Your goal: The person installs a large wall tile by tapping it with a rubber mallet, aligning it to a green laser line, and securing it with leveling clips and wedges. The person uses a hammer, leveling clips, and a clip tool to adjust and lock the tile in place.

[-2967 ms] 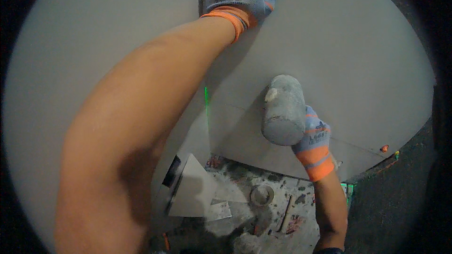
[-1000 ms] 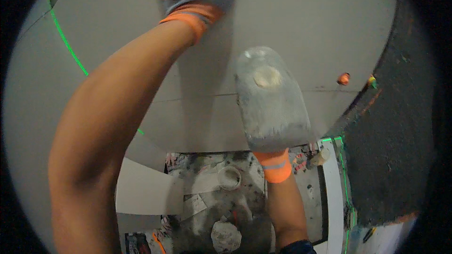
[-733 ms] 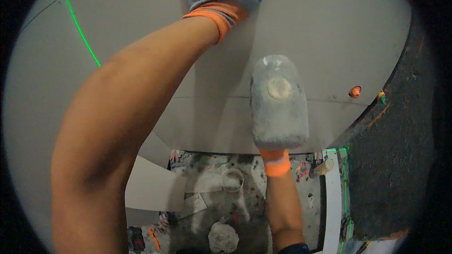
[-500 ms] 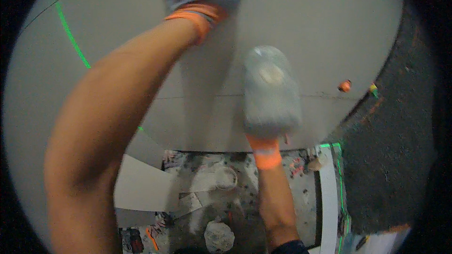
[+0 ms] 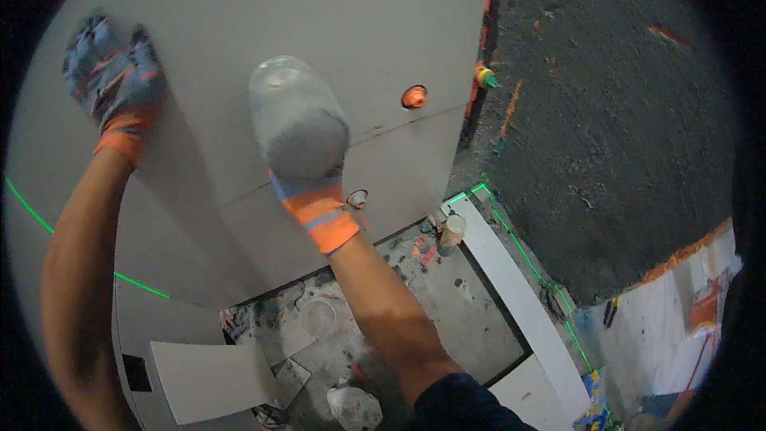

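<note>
My left hand (image 5: 116, 76), in a grey-blue glove with an orange cuff, lies flat against a large grey tile (image 5: 383, 16), fingers spread. My right hand (image 5: 311, 199), gloved alike, is closed below the thick, pale head of what looks like a rubber mallet (image 5: 299, 120). That head is a wide rounded cylinder, milky at the far end and darker at the near one. My fingers and any handle are hidden behind it. The mallet is in front of the tiles; I cannot tell whether it touches them.
Right of the mallet, an orange pipe plug (image 5: 414, 96) sits in a tile hole, with another fitting (image 5: 357, 199) lower down. Past the tile edge is rough dark wall (image 5: 606, 112). Below lie a dirty floor (image 5: 471, 303), a white board (image 5: 211, 379) and a pale strip (image 5: 519, 303). Green laser lines cross the surfaces.
My view has swung to the right, bringing more dark wall into sight. My left hand now shows fully, flat on the tile at the left. The mallet is still in my right hand.
</note>
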Available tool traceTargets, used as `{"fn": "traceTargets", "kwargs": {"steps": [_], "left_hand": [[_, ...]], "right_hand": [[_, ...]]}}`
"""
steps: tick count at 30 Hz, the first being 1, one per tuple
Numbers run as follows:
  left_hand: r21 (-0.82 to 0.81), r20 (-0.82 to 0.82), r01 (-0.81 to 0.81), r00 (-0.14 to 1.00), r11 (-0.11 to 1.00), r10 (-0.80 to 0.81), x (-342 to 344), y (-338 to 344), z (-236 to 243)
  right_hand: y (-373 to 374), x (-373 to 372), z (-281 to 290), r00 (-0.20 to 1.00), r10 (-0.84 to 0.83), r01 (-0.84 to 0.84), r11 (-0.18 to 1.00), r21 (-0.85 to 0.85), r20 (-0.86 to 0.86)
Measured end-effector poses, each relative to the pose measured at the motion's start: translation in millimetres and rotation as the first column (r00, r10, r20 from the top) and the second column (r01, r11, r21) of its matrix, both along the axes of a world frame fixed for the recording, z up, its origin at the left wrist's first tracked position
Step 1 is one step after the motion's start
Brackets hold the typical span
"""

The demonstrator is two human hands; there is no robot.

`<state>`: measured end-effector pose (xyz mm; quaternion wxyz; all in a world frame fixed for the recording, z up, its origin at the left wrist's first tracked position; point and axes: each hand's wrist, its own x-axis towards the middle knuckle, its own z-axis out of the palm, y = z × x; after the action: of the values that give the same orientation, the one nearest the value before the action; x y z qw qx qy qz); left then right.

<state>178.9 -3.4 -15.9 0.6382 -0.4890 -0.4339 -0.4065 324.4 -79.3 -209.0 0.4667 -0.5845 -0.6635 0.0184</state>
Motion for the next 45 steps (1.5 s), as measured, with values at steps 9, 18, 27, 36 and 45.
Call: {"fn": "traceTargets", "kwargs": {"steps": [9,18,27,36,45], "left_hand": [[-0.052,0.030,0.020,0.999,0.998,-0.018,-9,19,7],[-0.009,-0.061,0.040,0.997,0.999,-0.040,-6,11,10],[-0.099,-0.080,0.071,0.994,0.993,-0.079,94,-12,10],[-0.037,-0.122,-0.096,0.988,0.995,0.091,92,-3,15],[-0.027,-0.134,0.002,0.991,1.000,-0.005,87,1,16]], "right_hand": [[6,29,8,0.957,-0.032,0.033,0.999,-0.002,-0.289],[16,43,21,0.900,-0.012,0.023,1.000,0.019,-0.435],[0,49,40,0.935,0.038,-0.125,0.966,-0.227,-0.353],[-9,47,70,0.895,-0.422,0.443,0.876,0.189,-0.145],[10,54,68,0.890,-0.058,0.274,0.861,0.429,-0.452]]}}
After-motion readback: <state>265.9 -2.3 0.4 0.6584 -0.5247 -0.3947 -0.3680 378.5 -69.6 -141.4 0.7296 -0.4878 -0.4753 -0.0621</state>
